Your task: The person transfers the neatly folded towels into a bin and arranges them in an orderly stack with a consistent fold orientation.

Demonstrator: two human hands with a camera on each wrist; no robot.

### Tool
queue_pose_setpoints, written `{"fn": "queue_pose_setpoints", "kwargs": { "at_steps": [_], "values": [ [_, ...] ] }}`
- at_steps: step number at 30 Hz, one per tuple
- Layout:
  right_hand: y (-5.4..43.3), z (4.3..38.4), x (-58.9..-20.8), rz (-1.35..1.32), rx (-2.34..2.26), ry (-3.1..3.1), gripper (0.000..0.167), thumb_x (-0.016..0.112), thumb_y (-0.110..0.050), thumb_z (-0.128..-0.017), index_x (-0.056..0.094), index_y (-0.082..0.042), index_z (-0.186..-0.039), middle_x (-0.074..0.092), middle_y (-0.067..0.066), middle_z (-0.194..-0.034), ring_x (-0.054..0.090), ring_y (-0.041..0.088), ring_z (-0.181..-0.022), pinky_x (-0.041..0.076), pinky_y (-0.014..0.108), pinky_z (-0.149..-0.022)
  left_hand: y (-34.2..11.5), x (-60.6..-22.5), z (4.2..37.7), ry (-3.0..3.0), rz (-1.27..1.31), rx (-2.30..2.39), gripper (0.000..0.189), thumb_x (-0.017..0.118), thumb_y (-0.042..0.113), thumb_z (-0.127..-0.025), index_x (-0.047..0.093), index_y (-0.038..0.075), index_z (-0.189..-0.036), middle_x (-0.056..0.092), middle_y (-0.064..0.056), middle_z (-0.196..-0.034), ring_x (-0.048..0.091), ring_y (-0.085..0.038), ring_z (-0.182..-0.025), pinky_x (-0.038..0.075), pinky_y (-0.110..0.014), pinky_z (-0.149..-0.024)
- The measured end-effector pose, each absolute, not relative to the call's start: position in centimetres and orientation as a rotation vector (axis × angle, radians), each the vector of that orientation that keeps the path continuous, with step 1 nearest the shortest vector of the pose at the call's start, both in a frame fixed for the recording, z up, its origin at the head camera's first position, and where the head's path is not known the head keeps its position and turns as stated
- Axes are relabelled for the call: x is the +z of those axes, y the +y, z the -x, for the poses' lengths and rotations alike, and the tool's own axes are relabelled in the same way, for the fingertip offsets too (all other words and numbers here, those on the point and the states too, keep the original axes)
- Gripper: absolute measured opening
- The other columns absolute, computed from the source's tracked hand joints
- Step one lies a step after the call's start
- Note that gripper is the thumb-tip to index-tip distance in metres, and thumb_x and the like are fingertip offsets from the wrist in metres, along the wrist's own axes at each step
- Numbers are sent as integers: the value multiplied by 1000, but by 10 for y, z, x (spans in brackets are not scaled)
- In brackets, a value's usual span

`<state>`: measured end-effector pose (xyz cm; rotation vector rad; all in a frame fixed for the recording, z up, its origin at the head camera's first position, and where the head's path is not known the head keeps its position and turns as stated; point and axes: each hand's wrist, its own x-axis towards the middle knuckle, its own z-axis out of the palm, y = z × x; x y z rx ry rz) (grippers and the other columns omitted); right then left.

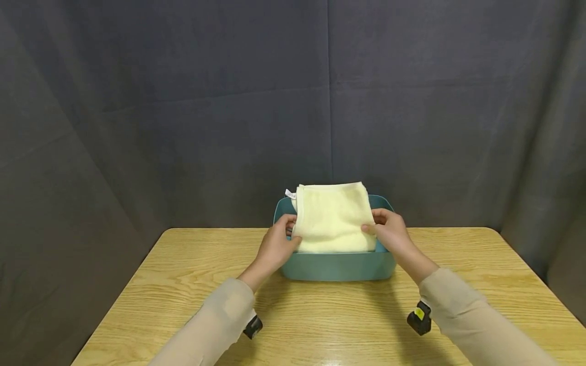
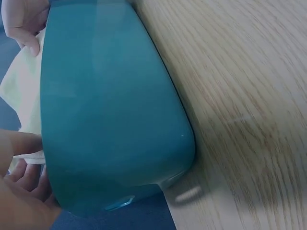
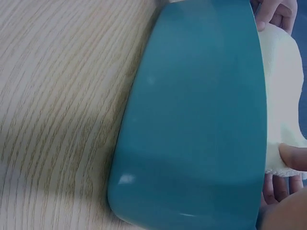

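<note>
A folded pale yellow towel (image 1: 334, 216) with a small white tag at its upper left corner is held at the mouth of a teal plastic bin (image 1: 339, 267). Its lower part drops behind the bin's front wall. My left hand (image 1: 276, 244) pinches the towel's left edge, thumb in front and fingers behind. On the opposite edge my right hand (image 1: 391, 231) grips it the same way. Both wrist views show the bin's outer wall, with the towel (image 2: 26, 91) rising past the rim between thumb and fingers. The bin's inside is mostly hidden.
The bin stands near the back edge of a light wooden table (image 1: 192, 284). Dark grey curtains (image 1: 229, 127) hang behind the table and along both sides.
</note>
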<state>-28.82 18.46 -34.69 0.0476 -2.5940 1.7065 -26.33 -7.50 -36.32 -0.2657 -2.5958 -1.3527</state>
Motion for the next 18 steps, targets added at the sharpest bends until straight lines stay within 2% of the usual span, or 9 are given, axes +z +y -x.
{"fn": "queue_pose_setpoints", "kwargs": {
  "at_steps": [3,11,18],
  "values": [
    [184,288,-348,-46,1694,-2601,45,66,-6,-93,51,10,-133,57,26,-125,53,34,-112,46,39,-91,-76,-366,263,-2610,277,-1304,43,67,0,-90,55,1,-132,64,-10,-111,63,-28,-102,54,-36,-76],
    [182,288,-353,-79,1652,-2612,44,67,-4,-92,53,12,-130,59,28,-121,57,36,-109,49,39,-87,-78,-369,263,-2651,339,-1121,42,68,2,-89,58,3,-130,66,-7,-108,64,-22,-94,52,-32,-67],
    [181,288,-355,-111,1603,-2626,43,68,-2,-91,53,13,-129,59,30,-121,57,40,-110,51,40,-86,-77,-371,265,-2674,388,-1010,43,69,3,-88,58,2,-130,67,-8,-109,64,-20,-93,52,-32,-71]
  ]
}}
